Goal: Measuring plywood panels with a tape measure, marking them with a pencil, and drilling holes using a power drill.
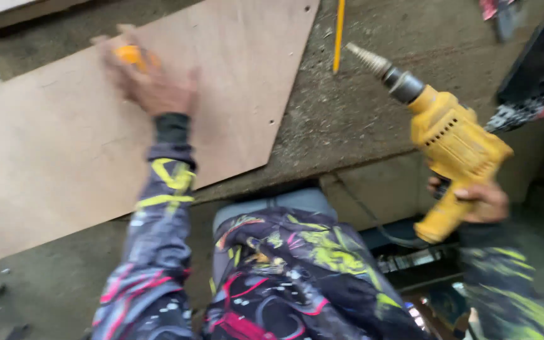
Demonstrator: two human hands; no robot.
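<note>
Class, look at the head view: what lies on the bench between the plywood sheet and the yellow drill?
In the head view, a yellow pencil lies on rough grey bench between plywood sheet and yellow drill.

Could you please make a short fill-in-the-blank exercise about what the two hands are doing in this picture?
1. The right hand grips a ____ power drill.
2. The left hand rests on a plywood ____.
3. A small ____ object sits under the left hand's fingers.

Missing words: yellow; sheet; orange
</note>
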